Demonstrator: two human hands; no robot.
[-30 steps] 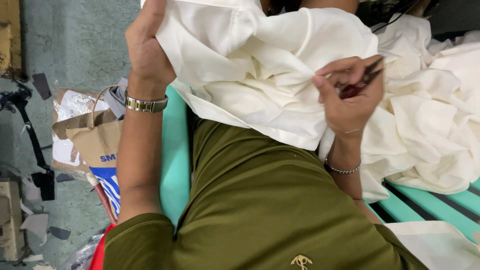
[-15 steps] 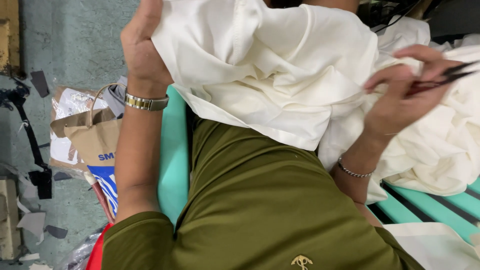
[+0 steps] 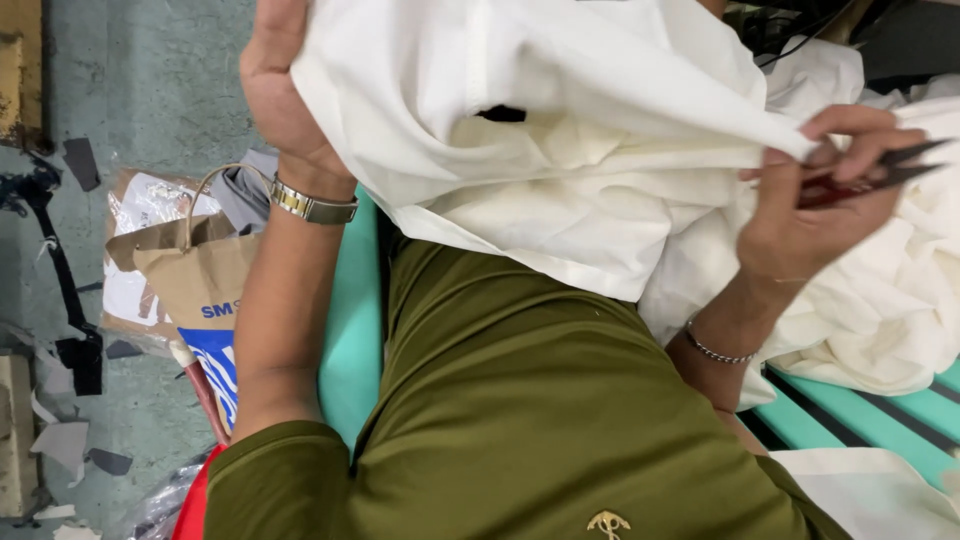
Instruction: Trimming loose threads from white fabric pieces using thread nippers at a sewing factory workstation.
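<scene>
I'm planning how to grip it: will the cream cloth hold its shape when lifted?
Probably not. The cream cloth sags in folds between the left hand and the right hand, so it looks floppy. It seems light for its bulk, held up by pinches alone. The smooth weave may slip.

My right hand, gripping the small snips, is coming back from the far right and pinching the cream cloth's corner again.
</scene>
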